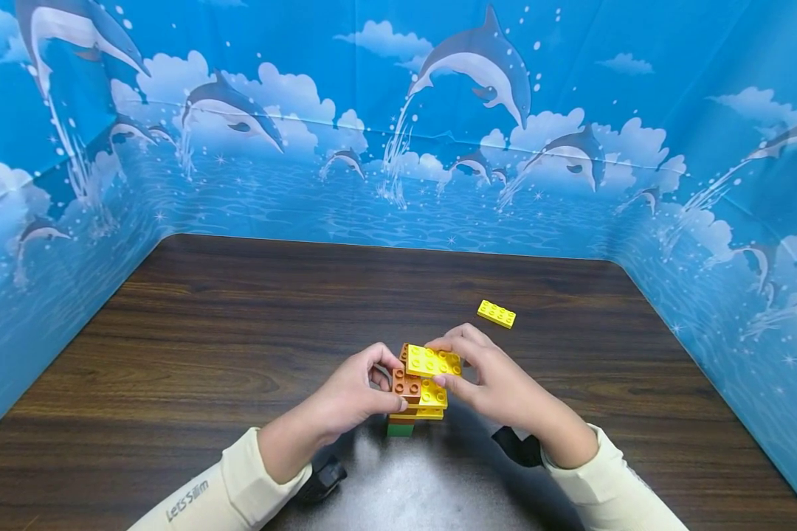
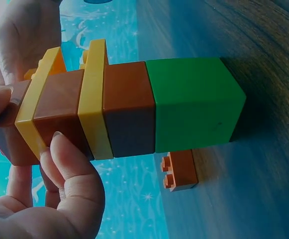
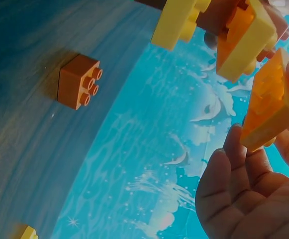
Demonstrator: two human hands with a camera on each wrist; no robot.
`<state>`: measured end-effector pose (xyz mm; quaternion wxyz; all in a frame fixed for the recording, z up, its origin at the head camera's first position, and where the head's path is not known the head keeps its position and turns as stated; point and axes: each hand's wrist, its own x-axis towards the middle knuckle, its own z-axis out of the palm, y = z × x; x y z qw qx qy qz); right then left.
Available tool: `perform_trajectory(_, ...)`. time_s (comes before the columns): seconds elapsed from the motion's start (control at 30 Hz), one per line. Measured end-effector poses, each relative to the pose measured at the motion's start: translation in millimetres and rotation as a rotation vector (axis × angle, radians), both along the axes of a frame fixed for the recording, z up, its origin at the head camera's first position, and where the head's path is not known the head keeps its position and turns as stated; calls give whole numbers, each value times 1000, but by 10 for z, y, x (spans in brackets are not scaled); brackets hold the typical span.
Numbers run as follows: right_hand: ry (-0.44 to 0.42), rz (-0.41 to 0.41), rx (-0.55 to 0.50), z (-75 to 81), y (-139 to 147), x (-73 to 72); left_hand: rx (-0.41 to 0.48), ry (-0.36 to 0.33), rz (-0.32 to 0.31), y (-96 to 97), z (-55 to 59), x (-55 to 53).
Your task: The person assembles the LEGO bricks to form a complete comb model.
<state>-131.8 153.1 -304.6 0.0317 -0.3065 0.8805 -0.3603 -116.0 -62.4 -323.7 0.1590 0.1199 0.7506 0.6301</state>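
Observation:
A tower of toy building bricks [image 2: 127, 112] stands upright on the table: a green brick [image 2: 191, 104] at the bottom, then brown bricks alternating with yellow plates that stick out to the right. My left hand [image 1: 352, 387] grips its upper part, thumb on the near side, fingers curling behind. Between the thumb and fingers of my right hand [image 1: 488, 372] is a yellow studded plate [image 1: 432, 361], held close above the tower's right side. The right wrist view shows a gap between this plate [image 3: 271, 102] and the tower's upper yellow plate [image 3: 246, 42].
A loose brown brick [image 3: 78, 82] with studs sits on the dark wood table behind the tower. Another yellow plate [image 1: 496, 313] lies farther back to the right. A blue dolphin-print curtain [image 1: 385, 199] borders the table's back and sides.

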Motion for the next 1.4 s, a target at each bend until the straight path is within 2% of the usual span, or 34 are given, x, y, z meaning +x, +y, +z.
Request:
perform_trajectory(0.2, -39, 28, -29, 4, -18, 51, -7, -5, -2, -13, -1, 7)
perform_trajectory(0.67, 26, 95, 7, 41, -82, 98, -13, -6, -6, -27, -12, 6)
perform_trajectory(1.4, 64, 88, 117, 118, -115, 86, 10, -10, -10, -27, -40, 5)
